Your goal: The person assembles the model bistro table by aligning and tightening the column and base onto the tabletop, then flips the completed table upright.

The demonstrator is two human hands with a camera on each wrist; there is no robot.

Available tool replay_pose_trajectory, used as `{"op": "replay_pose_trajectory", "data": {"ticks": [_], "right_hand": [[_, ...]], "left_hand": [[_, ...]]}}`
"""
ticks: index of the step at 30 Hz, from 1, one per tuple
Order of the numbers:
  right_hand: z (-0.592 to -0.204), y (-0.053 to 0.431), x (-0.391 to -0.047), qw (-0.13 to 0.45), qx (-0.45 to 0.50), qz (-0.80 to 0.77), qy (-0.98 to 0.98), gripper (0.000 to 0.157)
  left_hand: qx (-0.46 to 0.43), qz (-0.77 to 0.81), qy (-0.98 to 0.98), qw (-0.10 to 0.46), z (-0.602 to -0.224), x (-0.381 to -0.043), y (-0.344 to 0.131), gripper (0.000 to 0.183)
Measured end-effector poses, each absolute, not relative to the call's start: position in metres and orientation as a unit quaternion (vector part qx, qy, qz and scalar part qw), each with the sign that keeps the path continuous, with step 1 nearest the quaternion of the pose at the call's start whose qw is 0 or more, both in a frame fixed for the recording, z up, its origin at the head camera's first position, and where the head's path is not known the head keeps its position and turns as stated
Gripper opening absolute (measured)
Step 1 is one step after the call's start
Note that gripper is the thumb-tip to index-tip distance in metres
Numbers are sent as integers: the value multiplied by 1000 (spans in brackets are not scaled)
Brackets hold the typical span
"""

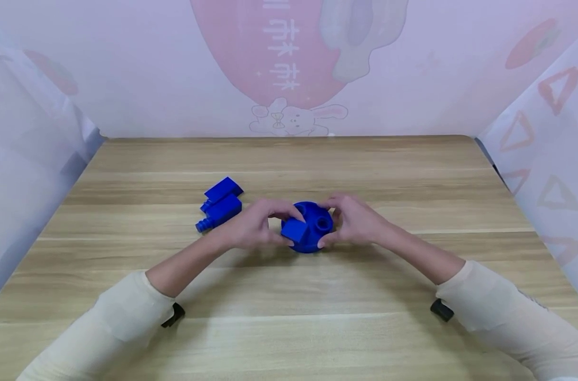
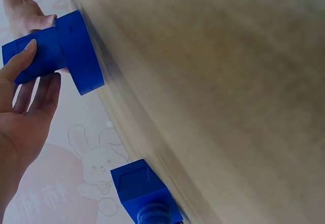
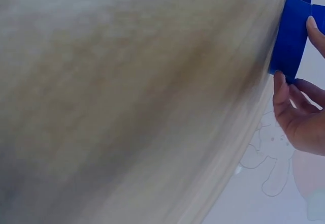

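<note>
A round blue base (image 1: 313,242) with raised-rim sockets in its top sits on the wooden table in the head view. Against its right edge is my right hand (image 1: 353,221), thumb and fingers pinching the rim. My left hand (image 1: 256,226) grips a blue rectangular block (image 1: 294,230) between thumb and fingers. That block stands upright on the base, and its lower end meets the base's top in the left wrist view, where the base (image 2: 81,56) shows as a thick disc. In the right wrist view, fingertips press on the side of the base (image 3: 288,41).
Left of my left hand, two similar blue blocks lie side by side on the table (image 1: 289,312), a farther one (image 1: 224,188) and a nearer one (image 1: 226,209). Each has a ridged stem pointing left. Printed cloth walls (image 1: 151,79) border the table's back and sides.
</note>
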State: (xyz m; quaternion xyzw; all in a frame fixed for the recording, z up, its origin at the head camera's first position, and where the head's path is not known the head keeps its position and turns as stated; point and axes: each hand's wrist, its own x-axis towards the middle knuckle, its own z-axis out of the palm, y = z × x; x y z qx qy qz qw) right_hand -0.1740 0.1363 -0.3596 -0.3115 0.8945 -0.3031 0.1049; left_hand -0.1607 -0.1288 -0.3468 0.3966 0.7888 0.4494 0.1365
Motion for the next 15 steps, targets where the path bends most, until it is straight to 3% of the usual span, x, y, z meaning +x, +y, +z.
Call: {"op": "replay_pose_trajectory", "data": {"ticks": [15], "right_hand": [[-363, 138, -171, 108, -317, -325, 885, 84]], "left_hand": [[408, 454, 773, 173, -341, -166, -126, 38]]}}
